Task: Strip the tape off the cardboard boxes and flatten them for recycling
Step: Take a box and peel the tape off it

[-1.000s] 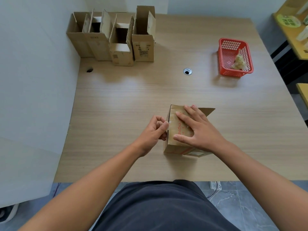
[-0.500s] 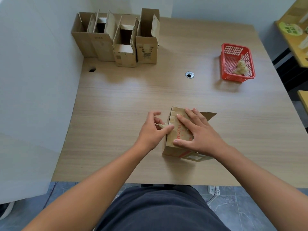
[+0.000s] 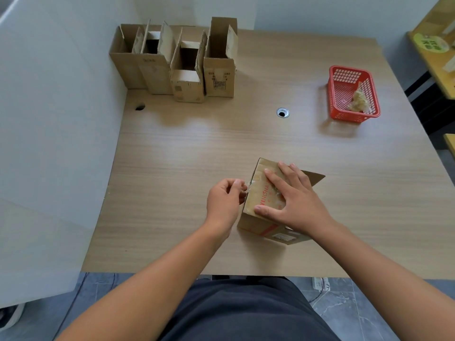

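Note:
A small brown cardboard box [image 3: 256, 190] with red lettering lies on its side near the front of the wooden desk [image 3: 197, 148], one flap sticking out to the right. My right hand [image 3: 293, 200] lies flat on top of it, fingers spread, pressing it down. At the box's left edge, my left hand [image 3: 225, 200] pinches a thin strip of clear tape [image 3: 247, 190] between thumb and fingers. Several open, upright cardboard boxes [image 3: 177, 62] stand in a row at the back left.
A red plastic basket [image 3: 352, 92] holding a wad of crumpled tape sits at the back right. A cable grommet [image 3: 282, 112] is set in the desk's middle. A grey partition wall runs along the left, and a yellow table edge shows at far right.
My left hand has shifted a little left from the box edge, drawing the tape end out with it. My right hand stays pressed on the box top.

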{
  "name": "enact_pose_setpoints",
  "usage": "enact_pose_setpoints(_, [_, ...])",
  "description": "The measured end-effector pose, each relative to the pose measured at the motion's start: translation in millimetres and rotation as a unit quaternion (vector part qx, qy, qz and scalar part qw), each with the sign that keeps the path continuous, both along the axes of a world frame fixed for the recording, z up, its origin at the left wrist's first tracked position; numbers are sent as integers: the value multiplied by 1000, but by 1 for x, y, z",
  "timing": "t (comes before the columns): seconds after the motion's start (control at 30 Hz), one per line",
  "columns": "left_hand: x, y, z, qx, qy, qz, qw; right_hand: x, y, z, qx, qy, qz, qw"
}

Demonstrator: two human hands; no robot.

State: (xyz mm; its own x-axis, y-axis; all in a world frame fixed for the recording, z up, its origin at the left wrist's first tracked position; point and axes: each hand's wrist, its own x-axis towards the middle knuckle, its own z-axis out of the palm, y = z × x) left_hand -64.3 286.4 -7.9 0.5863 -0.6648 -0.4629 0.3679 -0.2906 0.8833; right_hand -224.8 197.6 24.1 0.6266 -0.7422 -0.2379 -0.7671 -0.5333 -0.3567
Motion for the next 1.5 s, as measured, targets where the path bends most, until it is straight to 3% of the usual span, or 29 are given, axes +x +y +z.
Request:
enact_pose_setpoints(0.2, [5, -3, 9, -8, 10, -89, 996, 2, 2, -1, 3, -1, -3, 1000])
enact_pose_setpoints(0.43, [12, -18, 15, 29, 144, -47, 988, 1, 3, 0, 1, 6, -4, 1000])
enact_pose_setpoints(0.63, [16, -27, 4, 81, 196, -39, 976, 1, 2, 1, 11, 11, -7, 1000])
enact_pose_setpoints(0.77, [20, -22, -5, 62, 276, -24, 959, -1, 1, 2, 7, 6, -7, 1000])
enact_pose_setpoints(0.93, [13, -15, -11, 7, 249, -47, 967, 4, -3, 7, -3, 8, -5, 1000])
enact_pose_setpoints(1.17, [16, 2, -22, -86, 245, -125, 958, 14, -19, 22, -19, 108, 52, 993])
enact_pose_setpoints(1.3, [12, 1, -20, -90, 208, -97, 969, 22, -24, 27, -15, 127, 70, 989])
enact_pose_setpoints(1.5, [-7, -5, -21, -82, 128, -41, 988, 16, -25, 24, 2, 71, 82, 994])
